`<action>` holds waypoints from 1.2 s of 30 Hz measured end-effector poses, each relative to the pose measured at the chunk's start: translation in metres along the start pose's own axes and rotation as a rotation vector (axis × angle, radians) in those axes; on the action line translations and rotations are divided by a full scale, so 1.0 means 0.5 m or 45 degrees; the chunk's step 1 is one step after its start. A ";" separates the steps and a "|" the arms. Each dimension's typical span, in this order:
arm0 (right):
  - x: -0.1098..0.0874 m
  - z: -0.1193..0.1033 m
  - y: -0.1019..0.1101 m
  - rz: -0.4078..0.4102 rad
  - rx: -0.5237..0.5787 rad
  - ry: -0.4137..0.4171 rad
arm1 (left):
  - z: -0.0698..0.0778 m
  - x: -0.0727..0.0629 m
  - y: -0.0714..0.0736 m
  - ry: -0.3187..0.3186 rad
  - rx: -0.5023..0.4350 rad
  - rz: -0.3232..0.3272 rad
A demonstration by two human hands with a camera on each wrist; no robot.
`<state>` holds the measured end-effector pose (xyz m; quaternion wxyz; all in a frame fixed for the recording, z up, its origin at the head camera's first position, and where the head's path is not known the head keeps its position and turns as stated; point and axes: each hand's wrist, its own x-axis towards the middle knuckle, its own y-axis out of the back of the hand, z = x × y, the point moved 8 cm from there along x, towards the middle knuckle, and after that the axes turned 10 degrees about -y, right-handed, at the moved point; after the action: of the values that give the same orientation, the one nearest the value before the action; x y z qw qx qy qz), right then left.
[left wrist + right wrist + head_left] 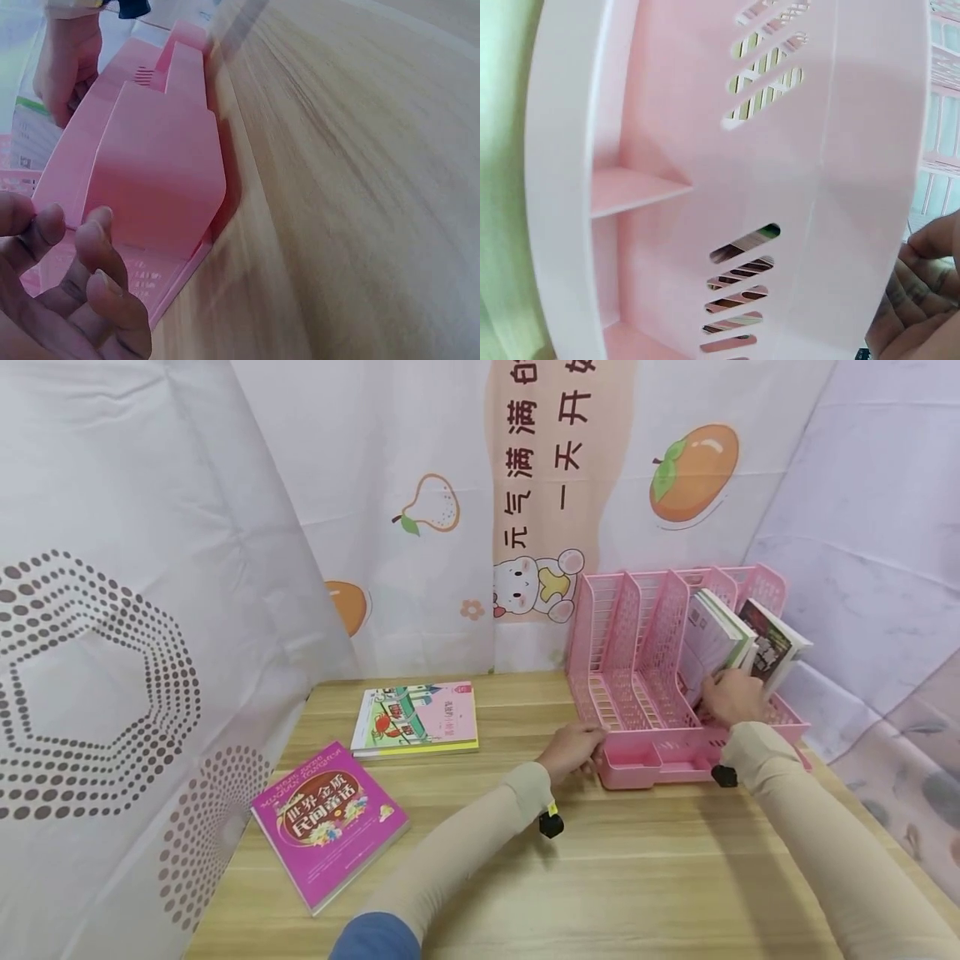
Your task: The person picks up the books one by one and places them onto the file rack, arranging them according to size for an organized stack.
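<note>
A pink desktop file rack with upright dividers and small front trays stands at the right of the table. At its front left corner, my left hand pinches the top edge of the rack's front wall between thumb and index finger. My right hand reaches over the front wall and holds the lower edge of a white book with a green stripe; its fingertips are partly hidden. Beside it, a dark-covered book leans in the slot to the right. In the right wrist view, curled fingers show behind the slotted front wall.
On the left of the wooden table lies a purple book, cover up. Behind it are stacked books with a pink and green cover. Printed curtains hang close behind the table and on both sides.
</note>
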<state>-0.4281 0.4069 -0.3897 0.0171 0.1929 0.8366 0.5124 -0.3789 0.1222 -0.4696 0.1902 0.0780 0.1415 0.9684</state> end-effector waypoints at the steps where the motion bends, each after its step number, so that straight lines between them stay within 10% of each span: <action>1: -0.003 0.000 0.000 -0.005 0.003 0.008 | 0.004 0.003 0.003 -0.041 0.070 -0.009; 7: -0.035 -0.022 -0.003 0.063 -0.007 0.126 | 0.009 0.016 0.034 -0.278 0.393 -0.040; 16: -0.081 -0.086 -0.048 -0.081 0.126 0.527 | -0.034 -0.019 0.112 -0.229 0.701 -0.004; 36: -0.131 -0.201 -0.085 -0.212 0.064 0.686 | -0.066 -0.093 0.331 -0.158 1.097 0.102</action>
<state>-0.4033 0.2821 -0.3898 -0.1686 -0.0193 0.8365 0.5211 -0.4004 -0.0509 -0.4552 0.1107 0.2138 0.5176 0.8210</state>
